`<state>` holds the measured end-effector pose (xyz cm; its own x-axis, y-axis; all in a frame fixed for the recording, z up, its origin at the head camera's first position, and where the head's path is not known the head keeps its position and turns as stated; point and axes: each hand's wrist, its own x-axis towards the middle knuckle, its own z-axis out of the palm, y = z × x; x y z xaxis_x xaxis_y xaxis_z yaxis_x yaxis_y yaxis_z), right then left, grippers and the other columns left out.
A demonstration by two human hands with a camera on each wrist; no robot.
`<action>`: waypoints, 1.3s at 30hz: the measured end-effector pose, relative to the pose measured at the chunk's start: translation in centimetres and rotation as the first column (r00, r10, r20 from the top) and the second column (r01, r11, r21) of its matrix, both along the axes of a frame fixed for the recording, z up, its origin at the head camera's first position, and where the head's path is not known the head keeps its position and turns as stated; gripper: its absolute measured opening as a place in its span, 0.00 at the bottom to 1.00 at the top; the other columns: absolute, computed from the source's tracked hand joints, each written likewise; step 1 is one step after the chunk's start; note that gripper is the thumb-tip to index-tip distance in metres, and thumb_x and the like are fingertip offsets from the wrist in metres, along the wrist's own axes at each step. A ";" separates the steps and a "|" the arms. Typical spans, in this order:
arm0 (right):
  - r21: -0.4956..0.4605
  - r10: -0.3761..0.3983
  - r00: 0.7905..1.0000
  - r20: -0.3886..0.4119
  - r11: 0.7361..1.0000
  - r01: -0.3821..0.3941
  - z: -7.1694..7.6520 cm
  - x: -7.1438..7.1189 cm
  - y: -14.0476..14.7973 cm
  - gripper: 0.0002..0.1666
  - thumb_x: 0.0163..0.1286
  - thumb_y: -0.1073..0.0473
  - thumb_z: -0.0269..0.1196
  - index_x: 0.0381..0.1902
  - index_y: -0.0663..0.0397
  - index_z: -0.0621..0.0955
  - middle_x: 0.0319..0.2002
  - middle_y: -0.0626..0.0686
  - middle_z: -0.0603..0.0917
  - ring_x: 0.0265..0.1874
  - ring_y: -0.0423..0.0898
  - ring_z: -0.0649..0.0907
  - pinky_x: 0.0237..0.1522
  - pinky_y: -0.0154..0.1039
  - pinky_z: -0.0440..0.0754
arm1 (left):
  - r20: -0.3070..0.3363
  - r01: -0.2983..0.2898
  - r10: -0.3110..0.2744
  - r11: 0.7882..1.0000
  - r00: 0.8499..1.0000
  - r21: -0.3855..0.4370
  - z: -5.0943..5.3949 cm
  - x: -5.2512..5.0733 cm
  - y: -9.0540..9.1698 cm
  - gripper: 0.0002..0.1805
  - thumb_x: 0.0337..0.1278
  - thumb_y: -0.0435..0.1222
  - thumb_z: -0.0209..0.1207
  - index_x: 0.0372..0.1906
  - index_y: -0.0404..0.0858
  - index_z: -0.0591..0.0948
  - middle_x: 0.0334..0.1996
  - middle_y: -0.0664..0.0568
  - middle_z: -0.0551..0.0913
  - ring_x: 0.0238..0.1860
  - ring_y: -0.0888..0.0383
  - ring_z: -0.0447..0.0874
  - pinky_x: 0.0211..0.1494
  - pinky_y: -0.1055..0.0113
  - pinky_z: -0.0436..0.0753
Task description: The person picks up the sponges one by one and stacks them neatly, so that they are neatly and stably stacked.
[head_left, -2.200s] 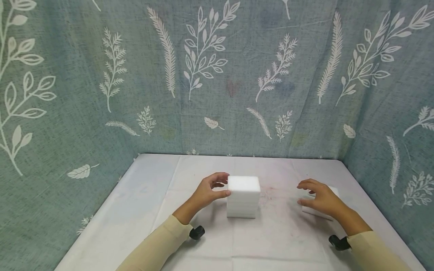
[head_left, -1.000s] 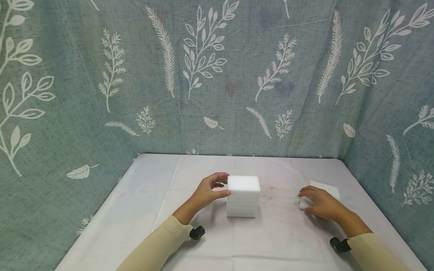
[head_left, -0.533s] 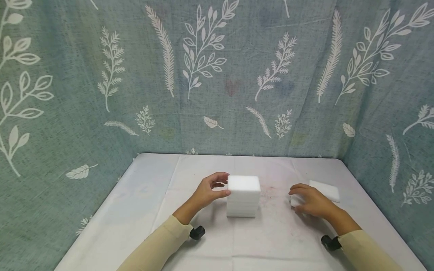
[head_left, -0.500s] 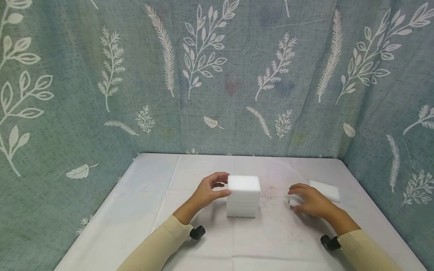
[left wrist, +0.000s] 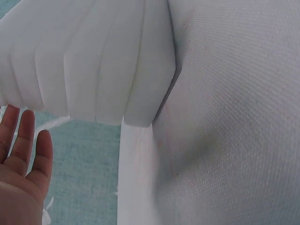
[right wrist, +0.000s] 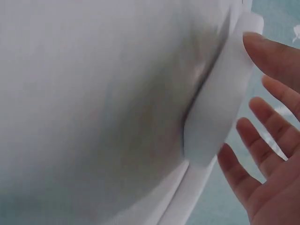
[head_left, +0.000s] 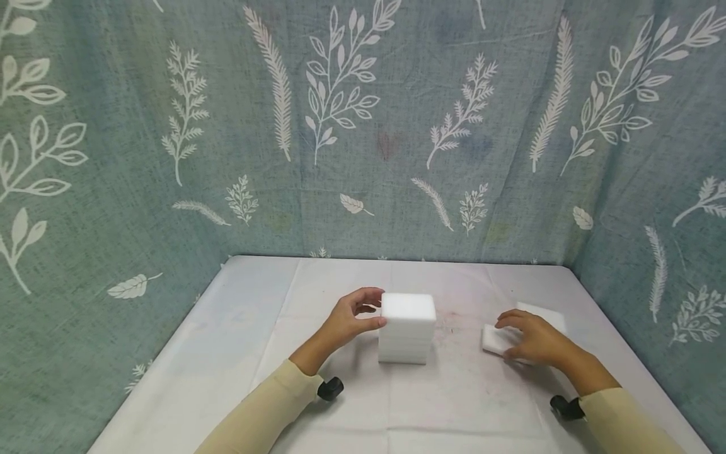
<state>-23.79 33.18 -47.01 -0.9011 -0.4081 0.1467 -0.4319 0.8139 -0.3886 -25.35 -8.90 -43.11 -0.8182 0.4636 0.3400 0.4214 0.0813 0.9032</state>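
Over on the white-covered table [head_left: 454, 403], this person's left hand [head_left: 351, 318] has relaxed fingers up against the left side of a neat stack of white foam blocks [head_left: 407, 334], while the right hand [head_left: 533, 337] sits loose, ungripping, over a flat foam slab [head_left: 492, 340], another slab [head_left: 541, 309] lying just behind.

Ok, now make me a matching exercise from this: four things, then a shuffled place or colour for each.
1. Left hand
2. Right hand
3. Backdrop
4. Left sleeve

A. blue-green with pale plant prints
B. nearest the white stack
C. beige
D. nearest a loose white slab

Pairs: 1-B, 2-D, 3-A, 4-C
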 end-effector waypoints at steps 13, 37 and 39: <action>0.032 -0.078 0.992 0.101 0.997 0.075 -0.6 0.4 1.3 0.33 0.40 0.58 0.81 0.48 0.51 0.83 0.54 0.56 0.79 0.55 0.59 0.76 0.54 0.59 0.74 | -0.011 -0.031 0.031 1.000 0.999 0.002 -2.9 -2.0 0.0 0.31 0.48 0.33 0.72 0.60 0.35 0.75 0.50 0.47 0.81 0.54 0.47 0.76 0.60 0.45 0.73; -0.035 0.003 0.998 -0.059 0.999 -0.005 1.7 -0.4 -0.5 0.26 0.47 0.63 0.76 0.47 0.51 0.83 0.52 0.53 0.79 0.54 0.58 0.77 0.51 0.58 0.76 | -0.016 -0.057 0.057 0.998 0.998 -0.014 -2.8 -1.8 0.4 0.36 0.46 0.37 0.74 0.63 0.41 0.73 0.51 0.50 0.80 0.53 0.54 0.77 0.60 0.48 0.74; -0.046 0.007 0.998 -0.065 0.999 -0.010 2.1 -0.5 -0.7 0.27 0.47 0.62 0.77 0.48 0.50 0.83 0.52 0.53 0.80 0.53 0.58 0.78 0.51 0.58 0.76 | -0.024 -0.054 0.054 0.998 0.998 -0.010 -2.8 -1.8 0.4 0.36 0.46 0.37 0.74 0.63 0.40 0.73 0.51 0.49 0.80 0.53 0.53 0.77 0.60 0.47 0.74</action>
<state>-24.29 32.45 -44.90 -0.8855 -0.4074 0.2236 -0.4644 0.7920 -0.3963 -27.20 -8.45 -45.89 -0.8340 0.4225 0.3549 0.4373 0.1137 0.8921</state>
